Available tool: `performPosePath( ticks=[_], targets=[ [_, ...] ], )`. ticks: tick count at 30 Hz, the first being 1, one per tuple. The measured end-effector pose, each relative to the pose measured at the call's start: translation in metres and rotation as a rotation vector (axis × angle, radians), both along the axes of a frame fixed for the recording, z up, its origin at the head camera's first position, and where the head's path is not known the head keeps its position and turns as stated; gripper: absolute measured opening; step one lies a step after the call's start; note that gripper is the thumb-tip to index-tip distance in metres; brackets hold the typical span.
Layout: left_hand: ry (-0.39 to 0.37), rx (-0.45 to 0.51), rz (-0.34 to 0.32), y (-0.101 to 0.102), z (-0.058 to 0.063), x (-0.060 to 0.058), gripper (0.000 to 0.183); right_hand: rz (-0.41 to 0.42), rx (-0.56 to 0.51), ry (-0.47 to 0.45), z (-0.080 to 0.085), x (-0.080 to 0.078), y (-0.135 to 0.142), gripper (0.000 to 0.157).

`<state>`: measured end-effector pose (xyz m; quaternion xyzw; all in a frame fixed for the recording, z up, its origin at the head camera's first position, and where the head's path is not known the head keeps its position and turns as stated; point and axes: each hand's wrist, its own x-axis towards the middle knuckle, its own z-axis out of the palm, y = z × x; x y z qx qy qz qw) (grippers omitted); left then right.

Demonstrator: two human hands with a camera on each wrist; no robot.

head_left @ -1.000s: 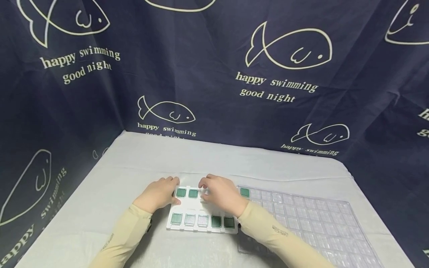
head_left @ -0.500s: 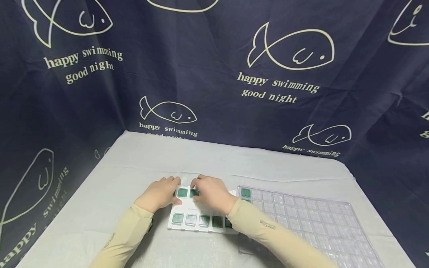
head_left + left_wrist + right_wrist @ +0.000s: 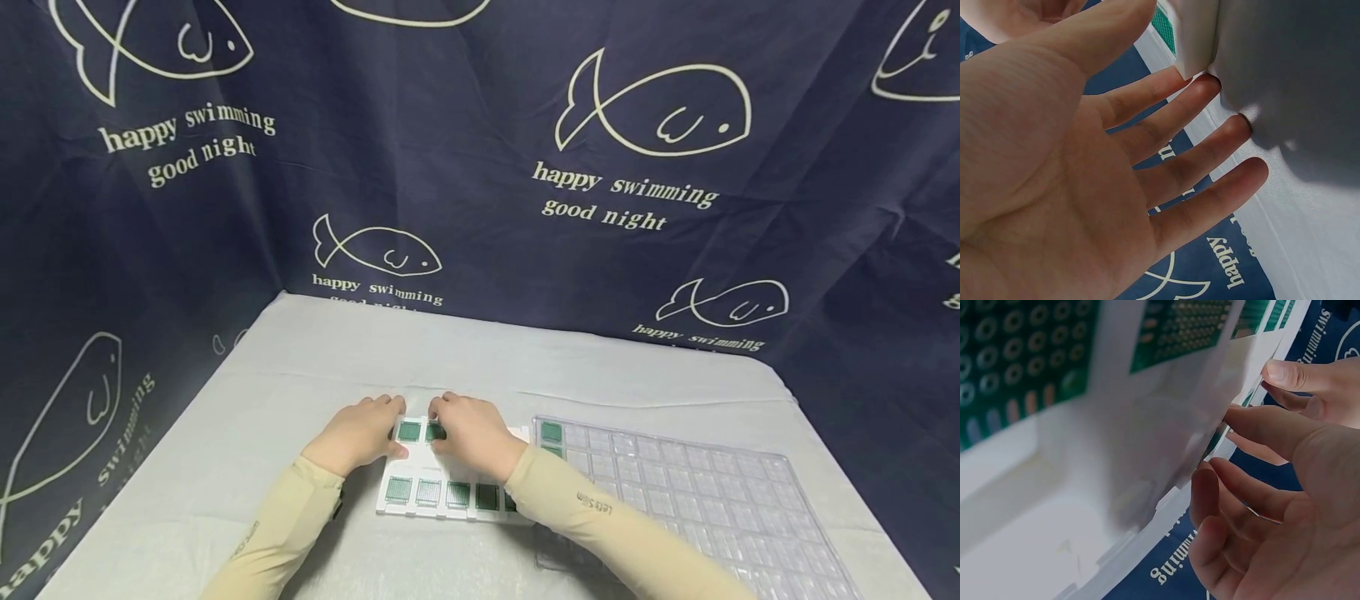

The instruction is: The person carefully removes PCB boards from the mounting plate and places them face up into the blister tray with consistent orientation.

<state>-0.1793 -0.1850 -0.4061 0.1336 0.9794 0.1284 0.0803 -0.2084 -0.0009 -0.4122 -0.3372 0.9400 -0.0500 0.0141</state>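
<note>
Both hands work over the white tray (image 3: 423, 463) at lower centre of the head view. One, the right hand (image 3: 478, 429), pinches a green board (image 3: 434, 432) at the tray's upper edge between thumb and forefinger; whether it is lifted I cannot tell. At the tray's left edge, the left hand (image 3: 363, 429) touches it, fingers mostly straight.

Pale cloth covers the counter (image 3: 420, 554), which fills the lower frame. Navy curtains (image 3: 480, 167), printed with fish outlines and "happy swimming good night", hang behind and at the sides. A clear tray (image 3: 697, 458) spreads across the lower right, with green squares (image 3: 551, 432) in its upper-left corner.

Only the left wrist view shows that palm, its fingers spread; the right wrist view alone brings out ringed holes (image 3: 1013, 349) in the nearer boards.
</note>
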Motion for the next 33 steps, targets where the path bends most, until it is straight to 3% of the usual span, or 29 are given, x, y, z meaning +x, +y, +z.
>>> performPosePath(
  ticks=[7,33],
  targets=[
    [-0.007,0.002,0.003,-0.0002,0.0008,0.0008,0.052,0.007,0.040,0.031,-0.0009,0.0017,-0.0003,0.034],
    [0.013,0.005,-0.009,-0.0004,0.0013,0.0010,0.055,0.008,-0.013,0.056,0.0029,0.0044,0.0051,0.030]
  ],
)
